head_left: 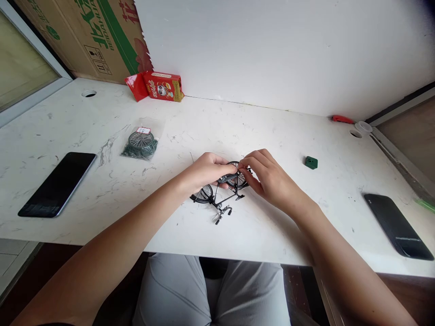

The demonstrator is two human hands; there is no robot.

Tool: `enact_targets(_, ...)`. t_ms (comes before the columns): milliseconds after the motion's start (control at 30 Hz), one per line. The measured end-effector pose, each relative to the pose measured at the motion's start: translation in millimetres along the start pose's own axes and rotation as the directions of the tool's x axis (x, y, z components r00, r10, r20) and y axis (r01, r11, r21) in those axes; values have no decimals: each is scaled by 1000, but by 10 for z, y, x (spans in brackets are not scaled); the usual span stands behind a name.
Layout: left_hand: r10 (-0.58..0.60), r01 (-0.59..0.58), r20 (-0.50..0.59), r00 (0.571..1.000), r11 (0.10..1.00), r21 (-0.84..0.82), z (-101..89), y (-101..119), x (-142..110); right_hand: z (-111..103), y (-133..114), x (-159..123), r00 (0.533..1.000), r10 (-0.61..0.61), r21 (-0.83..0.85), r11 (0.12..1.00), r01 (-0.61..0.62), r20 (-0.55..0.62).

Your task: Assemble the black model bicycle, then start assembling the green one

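Observation:
A small black model bicycle [220, 197] lies on the white marbled table [102, 190], its handlebars pointing toward me. My left hand [207, 171] is closed on the bicycle's frame beside one wheel. My right hand [267, 176] pinches the same wheel from the other side, its fingertips meeting those of the left. The second wheel [204, 193] shows below my left hand. Whatever small part sits between the fingertips is hidden.
A clear bag of dark green parts [141, 144] lies to the left. Black phones rest at the left [58, 184] and right [397, 225] table edges. A small green block [311, 162], a red box [163, 86], a cardboard carton [88, 36] and a red tool [342, 119] stand farther back.

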State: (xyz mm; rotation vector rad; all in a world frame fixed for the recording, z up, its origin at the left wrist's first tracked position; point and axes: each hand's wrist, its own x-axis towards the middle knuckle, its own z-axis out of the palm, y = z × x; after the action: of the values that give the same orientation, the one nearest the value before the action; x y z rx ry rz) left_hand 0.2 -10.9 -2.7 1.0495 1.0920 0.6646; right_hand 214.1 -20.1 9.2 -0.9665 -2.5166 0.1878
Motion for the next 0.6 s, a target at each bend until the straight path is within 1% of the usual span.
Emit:
enact_targets(100,14,-13,19,1000,1000,-12,-32,-40,35,-13,-4,2,1000,9,32,999,-8,-23)
enact_targets(200,4,-2,53,999,999,-43,-47,-51,50,-6,17,-7,999,14,70,998,-11,-44)
enact_targets(433,-30,41,84,996,990,-132,-46,21,24,-34,80,-26,995,22,174,985,-5,-100)
enact_targets(600,-32,43,88,996,990,-133,-53,31,15,-28,119,-40,993,39,239,971,-12,-109)
